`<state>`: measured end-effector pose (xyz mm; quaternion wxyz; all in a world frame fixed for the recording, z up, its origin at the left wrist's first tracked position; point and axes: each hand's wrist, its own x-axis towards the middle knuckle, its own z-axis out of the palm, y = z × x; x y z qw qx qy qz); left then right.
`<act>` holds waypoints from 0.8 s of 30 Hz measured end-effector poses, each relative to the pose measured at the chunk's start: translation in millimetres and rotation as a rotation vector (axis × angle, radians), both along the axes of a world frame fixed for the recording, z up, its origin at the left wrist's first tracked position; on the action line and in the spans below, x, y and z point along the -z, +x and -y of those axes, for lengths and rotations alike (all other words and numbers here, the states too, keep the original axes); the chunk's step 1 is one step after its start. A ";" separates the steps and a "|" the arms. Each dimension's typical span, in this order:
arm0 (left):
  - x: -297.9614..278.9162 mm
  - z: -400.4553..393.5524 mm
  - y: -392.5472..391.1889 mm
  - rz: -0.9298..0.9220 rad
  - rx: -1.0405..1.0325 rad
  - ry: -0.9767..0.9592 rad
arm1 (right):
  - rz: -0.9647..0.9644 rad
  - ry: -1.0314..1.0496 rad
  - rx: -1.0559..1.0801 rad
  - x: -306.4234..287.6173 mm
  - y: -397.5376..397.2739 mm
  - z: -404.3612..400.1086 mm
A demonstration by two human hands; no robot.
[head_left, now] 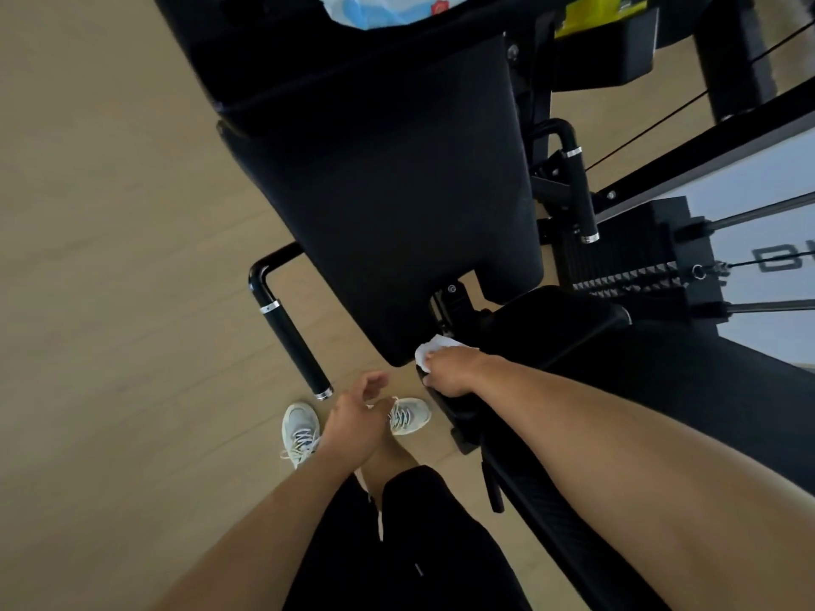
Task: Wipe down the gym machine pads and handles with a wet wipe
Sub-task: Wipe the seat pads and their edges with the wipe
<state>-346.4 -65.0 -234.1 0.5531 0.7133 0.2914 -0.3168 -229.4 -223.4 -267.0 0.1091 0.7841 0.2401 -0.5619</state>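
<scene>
Head view looks down on the gym machine: its big black seat pad [388, 222] fills the middle, with a second black pad [560, 324] lying near and to the right of it. One handle [293, 346] hangs off the left side over the wooden floor [110, 258], another handle [580, 191] stands on the right, and a wipes packet [379, 8] rests at the far end. Your right hand [454, 372] is closed on the white wet wipe [430, 348], pressing it where the near corner of the seat pad meets the second pad. Your left hand [353, 425] hangs loosely open and empty above your shoes. You look to be on the pad-wiping step. Next, I judge, you should sweep along the second pad's edge, then move to the left handle.
</scene>
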 end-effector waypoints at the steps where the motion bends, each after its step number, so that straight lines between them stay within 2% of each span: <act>1: -0.7 -1.9 -2.5 0.001 0.006 -0.004 | 0.030 -0.021 0.004 -2.9 -4.5 -5.8; 6: -9.4 -12.0 -16.2 0.023 0.015 -0.033 | 0.150 0.030 -0.097 -15.6 -41.3 -17.7; 11: -22.2 -29.2 -33.1 0.045 0.042 -0.044 | 0.123 -0.096 -0.326 -43.2 -53.7 -14.1; 13: -27.3 -37.5 -42.3 0.041 0.030 -0.053 | 0.133 -0.142 -0.484 -60.9 -63.1 -16.2; 17: -40.4 -44.5 -56.4 0.053 0.013 -0.090 | 0.159 -0.207 -0.569 -88.0 -78.9 -20.4; 21: -53.6 -40.8 -63.4 0.080 0.068 -0.135 | 0.094 -0.160 -0.599 -124.1 -86.8 -1.5; 24: -66.6 -36.1 -63.5 0.117 0.132 -0.177 | 0.090 -0.043 -0.638 -160.9 -94.0 10.8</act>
